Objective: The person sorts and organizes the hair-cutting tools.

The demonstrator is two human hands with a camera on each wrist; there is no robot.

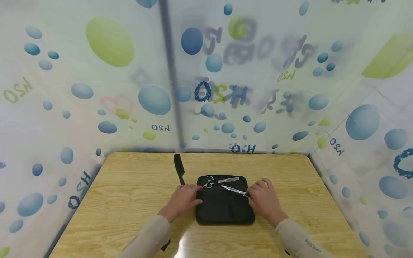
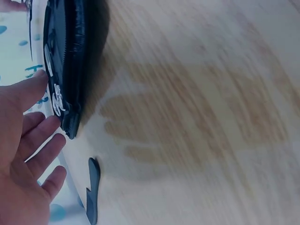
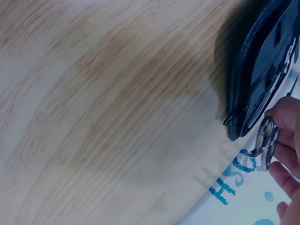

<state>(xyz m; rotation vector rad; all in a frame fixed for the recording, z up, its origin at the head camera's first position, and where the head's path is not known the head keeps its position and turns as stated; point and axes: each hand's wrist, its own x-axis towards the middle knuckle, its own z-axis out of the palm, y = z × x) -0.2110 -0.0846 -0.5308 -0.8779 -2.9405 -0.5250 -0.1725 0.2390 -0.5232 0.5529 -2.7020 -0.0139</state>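
Note:
A black zippered case lies flat on the wooden table. On its upper part rests a silver pair of thinning scissors, finger rings to the left. My right hand pinches a second pair of scissors at the handle, beside the case's right edge. Its blades point left over the case, and the finger rings show in the right wrist view. My left hand is at the case's left edge, fingers extended and fingertips right at the rim. Beyond it lies a black comb, its lower end hidden behind that hand.
The wooden table meets a wall printed with blue and green bubbles at its far edge. Similar patterned walls stand at the left and right. Light glares off the table near the front.

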